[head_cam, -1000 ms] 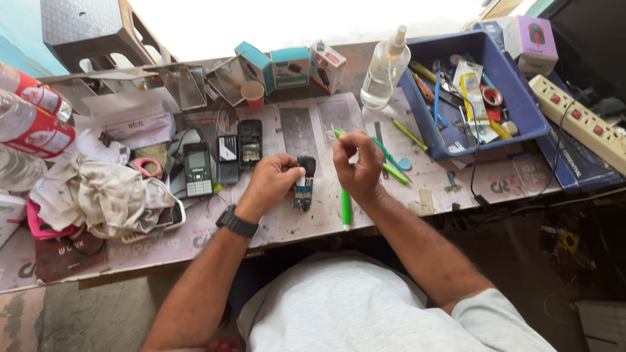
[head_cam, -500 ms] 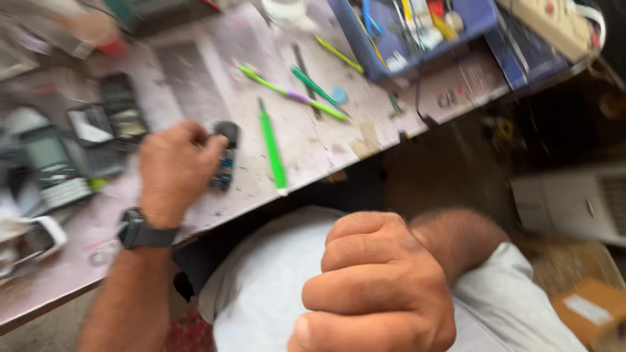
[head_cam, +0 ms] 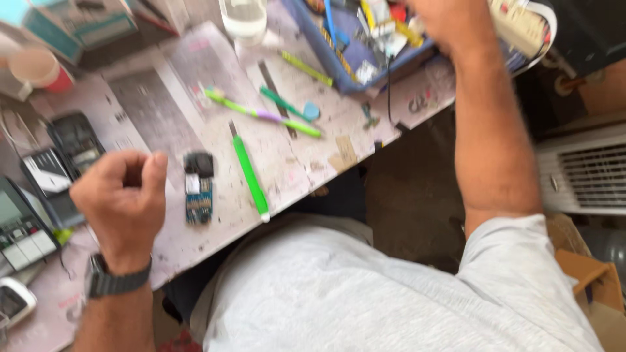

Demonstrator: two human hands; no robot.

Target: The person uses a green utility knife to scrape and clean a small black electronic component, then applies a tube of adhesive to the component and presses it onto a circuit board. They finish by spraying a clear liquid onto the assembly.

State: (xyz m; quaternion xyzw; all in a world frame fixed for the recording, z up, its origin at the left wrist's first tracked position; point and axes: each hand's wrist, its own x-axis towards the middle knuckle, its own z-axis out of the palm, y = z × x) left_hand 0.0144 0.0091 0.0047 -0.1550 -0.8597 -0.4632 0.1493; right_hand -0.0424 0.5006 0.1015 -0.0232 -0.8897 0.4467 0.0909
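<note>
While the worn, pale, stained worktable (head_cam: pixel 195 78) carries the clutter, the right hand (head_cam: pixel 450 23) reaches over the blue plastic tray of tools (head_cam: pixel 329 55); blur hides its grip. The left hand (head_cam: pixel 120 195) is loosely curled, holding nothing. Just beside it lies the small opened phone with a bare blue circuit board (head_cam: pixel 197 189): probably light, stiff, fragile, best pinched by its edges.

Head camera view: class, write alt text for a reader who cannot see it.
A person's left hand hovers curled beside a small opened phone circuit board on a worn workbench, while the right hand reaches into a blue tray of tools. A green tool lies nearby.
</note>
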